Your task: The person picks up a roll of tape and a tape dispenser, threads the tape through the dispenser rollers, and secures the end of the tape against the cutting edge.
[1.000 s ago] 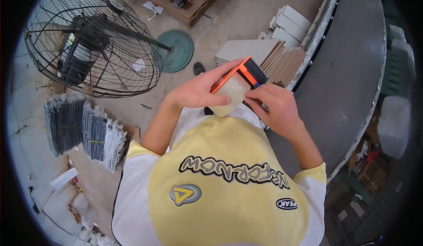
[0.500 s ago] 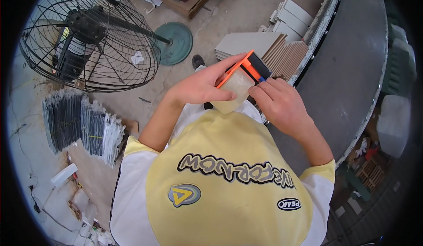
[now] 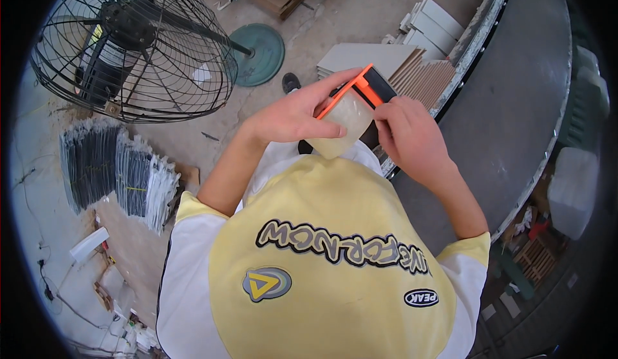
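My left hand [image 3: 293,116] is wrapped round an orange and black tape dispenser [image 3: 367,83] loaded with a wide, pale clear tape roll [image 3: 344,119]. The thumb presses on the side of the roll, while the fingers reach behind the orange frame. At the dispenser's black end, my right hand [image 3: 412,134] has its fingers closed in a pinch. Whatever lies between those fingertips is hidden; the loose tape end cannot be made out. The dispenser is held tilted in front of my chest.
A caged fan [image 3: 132,44] on a round green base [image 3: 261,53] stands at the left, above stacked dark wrapped panels [image 3: 90,166]. Flat boards [image 3: 367,56] are piled ahead. Along the right runs a dark conveyor belt [image 3: 496,101] with a metal edge.
My right hand has shifted slightly right and its fingers have curled closer at the dispenser's end. A blue part seen there before is now covered. The left hand keeps its grip.
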A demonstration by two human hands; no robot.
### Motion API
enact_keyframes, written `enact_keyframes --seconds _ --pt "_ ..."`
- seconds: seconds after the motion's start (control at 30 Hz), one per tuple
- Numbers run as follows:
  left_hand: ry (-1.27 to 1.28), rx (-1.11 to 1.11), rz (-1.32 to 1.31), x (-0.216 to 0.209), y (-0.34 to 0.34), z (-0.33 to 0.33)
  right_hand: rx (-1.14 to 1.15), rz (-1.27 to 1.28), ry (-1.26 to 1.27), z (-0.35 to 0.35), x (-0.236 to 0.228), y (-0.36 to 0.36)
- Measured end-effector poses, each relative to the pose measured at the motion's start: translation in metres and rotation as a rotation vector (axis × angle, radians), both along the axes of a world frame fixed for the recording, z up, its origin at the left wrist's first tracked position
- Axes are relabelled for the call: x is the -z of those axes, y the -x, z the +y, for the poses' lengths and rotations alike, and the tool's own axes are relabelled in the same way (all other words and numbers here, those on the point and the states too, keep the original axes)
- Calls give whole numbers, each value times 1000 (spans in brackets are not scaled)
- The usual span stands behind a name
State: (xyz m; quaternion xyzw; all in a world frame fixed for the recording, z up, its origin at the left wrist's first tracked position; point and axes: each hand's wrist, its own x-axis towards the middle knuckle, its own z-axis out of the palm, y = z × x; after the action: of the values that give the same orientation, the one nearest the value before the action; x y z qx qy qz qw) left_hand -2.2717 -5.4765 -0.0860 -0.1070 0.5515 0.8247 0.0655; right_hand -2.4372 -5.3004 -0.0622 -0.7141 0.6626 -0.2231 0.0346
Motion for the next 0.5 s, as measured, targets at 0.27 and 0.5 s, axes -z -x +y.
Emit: enact_keyframes --seconds 0.27,0.5 --pt "55 38 15 -3 0 -1 35 -466 -194 -1 -15 7" --pt "197 84 -6 -21 0 4 183 -760 -379 1 -24 8"
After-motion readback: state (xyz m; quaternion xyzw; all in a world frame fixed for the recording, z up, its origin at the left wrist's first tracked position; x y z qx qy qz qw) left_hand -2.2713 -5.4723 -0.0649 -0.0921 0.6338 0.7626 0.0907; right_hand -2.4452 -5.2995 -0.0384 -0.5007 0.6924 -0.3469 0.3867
